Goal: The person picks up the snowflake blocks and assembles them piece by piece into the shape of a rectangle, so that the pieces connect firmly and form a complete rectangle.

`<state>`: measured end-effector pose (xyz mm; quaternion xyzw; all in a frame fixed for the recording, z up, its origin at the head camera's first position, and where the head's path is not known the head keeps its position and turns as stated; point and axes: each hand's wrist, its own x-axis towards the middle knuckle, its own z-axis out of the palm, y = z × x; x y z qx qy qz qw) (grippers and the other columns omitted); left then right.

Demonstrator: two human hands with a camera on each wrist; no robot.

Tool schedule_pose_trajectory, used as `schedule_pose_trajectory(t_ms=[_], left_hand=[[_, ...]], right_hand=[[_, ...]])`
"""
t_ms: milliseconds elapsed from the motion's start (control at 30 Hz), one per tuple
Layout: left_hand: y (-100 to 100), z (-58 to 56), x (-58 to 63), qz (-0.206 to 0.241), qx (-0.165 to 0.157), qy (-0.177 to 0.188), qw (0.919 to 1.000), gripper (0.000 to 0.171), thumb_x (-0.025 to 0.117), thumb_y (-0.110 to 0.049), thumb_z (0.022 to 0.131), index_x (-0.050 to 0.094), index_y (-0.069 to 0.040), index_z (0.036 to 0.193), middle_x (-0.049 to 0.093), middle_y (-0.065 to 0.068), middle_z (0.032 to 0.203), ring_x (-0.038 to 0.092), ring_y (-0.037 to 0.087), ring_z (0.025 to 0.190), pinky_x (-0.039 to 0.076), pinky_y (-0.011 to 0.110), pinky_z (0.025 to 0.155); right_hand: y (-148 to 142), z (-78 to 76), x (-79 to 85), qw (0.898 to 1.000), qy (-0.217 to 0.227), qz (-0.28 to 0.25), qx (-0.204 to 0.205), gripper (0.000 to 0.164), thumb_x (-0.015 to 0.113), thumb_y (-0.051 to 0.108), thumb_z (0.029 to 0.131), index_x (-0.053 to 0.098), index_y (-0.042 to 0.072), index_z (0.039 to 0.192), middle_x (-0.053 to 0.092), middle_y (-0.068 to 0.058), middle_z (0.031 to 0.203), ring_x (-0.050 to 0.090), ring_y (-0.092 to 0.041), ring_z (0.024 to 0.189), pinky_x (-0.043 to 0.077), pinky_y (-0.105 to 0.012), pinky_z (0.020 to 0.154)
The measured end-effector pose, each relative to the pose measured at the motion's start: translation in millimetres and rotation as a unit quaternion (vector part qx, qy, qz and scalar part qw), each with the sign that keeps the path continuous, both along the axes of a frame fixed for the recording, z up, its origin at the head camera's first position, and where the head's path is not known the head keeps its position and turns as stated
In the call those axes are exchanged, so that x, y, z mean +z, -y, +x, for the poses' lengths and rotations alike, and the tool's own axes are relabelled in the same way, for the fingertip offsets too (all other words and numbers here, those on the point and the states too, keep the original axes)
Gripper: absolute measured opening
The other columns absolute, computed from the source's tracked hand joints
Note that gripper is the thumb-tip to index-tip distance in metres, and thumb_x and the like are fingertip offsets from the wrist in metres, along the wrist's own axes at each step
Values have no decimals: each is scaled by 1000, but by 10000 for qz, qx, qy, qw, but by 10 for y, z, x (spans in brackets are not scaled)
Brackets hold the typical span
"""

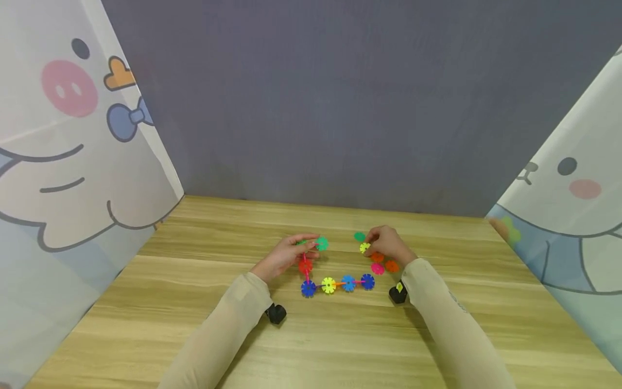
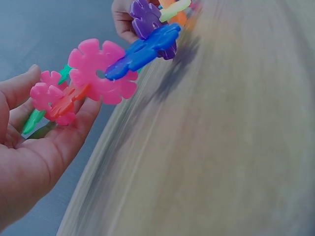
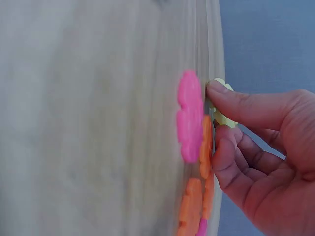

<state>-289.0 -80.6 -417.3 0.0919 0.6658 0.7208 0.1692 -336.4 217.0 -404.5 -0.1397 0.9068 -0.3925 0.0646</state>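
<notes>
In the head view, my left hand (image 1: pixel 286 256) holds one end of a chain of interlocking snowflake discs. Its fingers curl beneath green, pink and orange discs, seen closer in the left wrist view, where a pink disc (image 2: pixel 101 71) and a blue disc (image 2: pixel 145 51) continue the chain. On the table the chain bends at a dark blue disc (image 1: pixel 308 288) and runs right to another blue disc (image 1: pixel 367 281). My right hand (image 1: pixel 386 243) pinches a yellow disc (image 3: pixel 225 118) between thumb and fingers, beside loose orange and pink discs.
A loose green disc (image 1: pixel 359 236) lies just beyond the right hand. A pink disc (image 1: pixel 377 268) and an orange disc (image 1: pixel 392 266) lie nearer me. Black wrist devices show at both sleeves. A grey wall panel (image 1: pixel 311 108) rises behind the wooden table (image 1: pixel 311 346).
</notes>
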Motion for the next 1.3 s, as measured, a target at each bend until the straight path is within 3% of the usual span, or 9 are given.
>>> schedule_pose_trajectory(t_ms=[200, 400, 633, 767, 1000, 1167, 1300], left_hand=[[-21, 18, 3, 23, -5, 15, 10000, 39, 53, -7, 103, 52, 1, 141, 67, 12, 115, 70, 15, 90, 57, 29, 81], [-26, 38, 27, -72, -212, -79, 9997, 39, 53, -6, 103, 52, 1, 141, 68, 9, 113, 69, 13, 89, 57, 28, 79], [-18, 24, 39, -145, -372, -163, 9991, 40, 52, -9, 104, 50, 1, 143, 70, 5, 108, 69, 17, 94, 55, 26, 76], [-17, 29, 45, -185, -356, -133, 9991, 39, 51, -8, 104, 50, 0, 143, 70, 6, 107, 69, 19, 96, 55, 26, 73], [-51, 24, 19, -205, -331, -42, 9992, 37, 50, -8, 105, 52, 0, 141, 69, 3, 103, 69, 15, 92, 55, 26, 73], [-72, 17, 11, -204, -258, -47, 9994, 35, 51, -8, 105, 55, 0, 139, 70, 4, 103, 69, 15, 90, 55, 26, 74], [-81, 15, 12, -191, -249, -20, 9995, 35, 51, -7, 104, 56, 0, 138, 70, 4, 103, 69, 14, 89, 55, 26, 74]], right_hand=[[76, 90, 23, 9991, -82, -418, 70, 14, 79, -5, 77, 67, -5, 83, 68, -7, 73, 64, -17, 59, 58, -31, 55], [192, 194, 52, 9952, -121, -969, 97, 8, 74, -10, 82, 67, -7, 86, 69, -13, 77, 68, -25, 64, 60, -35, 59], [379, 298, 122, 9867, -336, -1590, 61, 8, 72, -14, 83, 66, -9, 85, 70, -19, 80, 71, -34, 72, 61, -38, 64], [439, 325, 90, 9831, -489, -1762, 95, 8, 73, -15, 81, 66, -10, 83, 70, -18, 78, 70, -38, 72, 61, -39, 63], [505, 378, 11, 9767, -749, -2007, 126, 9, 75, -15, 79, 68, -10, 80, 70, -17, 76, 70, -32, 70, 61, -40, 64], [543, 389, -25, 9742, -929, -2054, 90, 8, 74, -14, 81, 69, -8, 79, 70, -18, 77, 69, -40, 72, 61, -42, 67], [558, 413, -10, 9715, -818, -2217, 160, 6, 70, -18, 82, 69, -12, 82, 69, -23, 81, 67, -47, 78, 59, -49, 71]])
